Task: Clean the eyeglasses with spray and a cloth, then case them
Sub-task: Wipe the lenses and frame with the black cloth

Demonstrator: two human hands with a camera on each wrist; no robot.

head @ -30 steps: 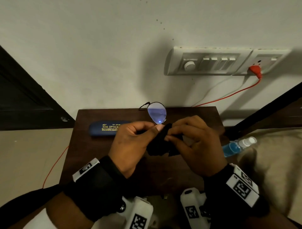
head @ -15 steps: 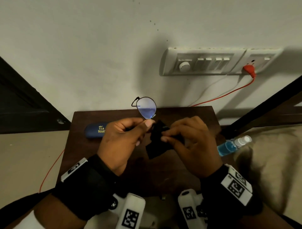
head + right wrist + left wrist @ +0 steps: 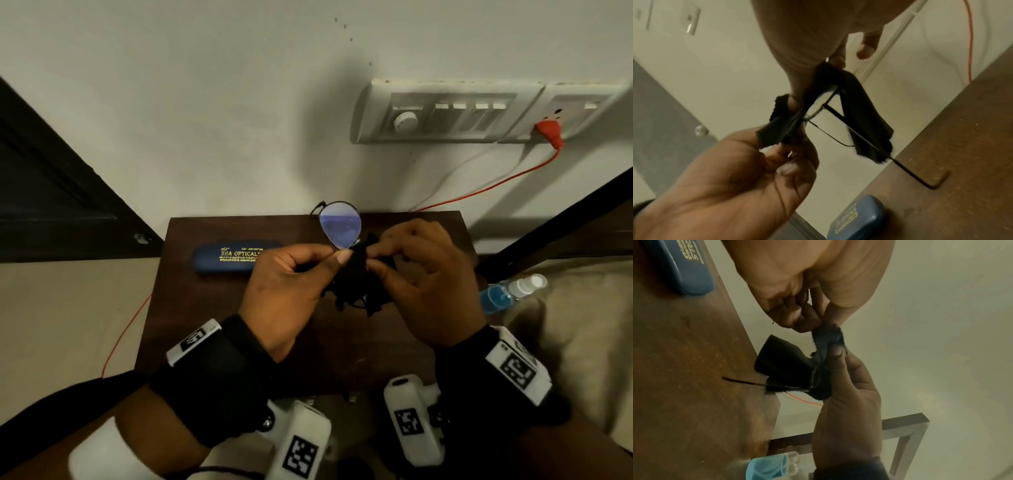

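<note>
Rubbing one lens, the right hand [image 3: 428, 284] is pinching the black cloth [image 3: 356, 277] around the glasses [image 3: 339, 224], with thumb and fingers squeezing from both sides. The left hand [image 3: 291, 287] is gripping the glasses near the middle, its fingers curled tight on the thin frame. Both hands are holding the glasses up in the air above the brown table [image 3: 212, 308], close to its back edge. The other lens is sticking up bare and is shining blue. The blue case [image 3: 229, 257] is lying shut on the table, to the left of the glasses and well apart from them. The spray bottle [image 3: 507, 294] is lying off the right side of the table. The glasses look light and thin, and the wire frame would probably bend if squeezed hard. The lenses are likely slippery and easy to smudge, so holding by the rim or the middle bridge seems best. The cloth is soft and floppy, so it is folding easily around the lens. One thin arm of the glasses is poking out loose underneath.
</note>
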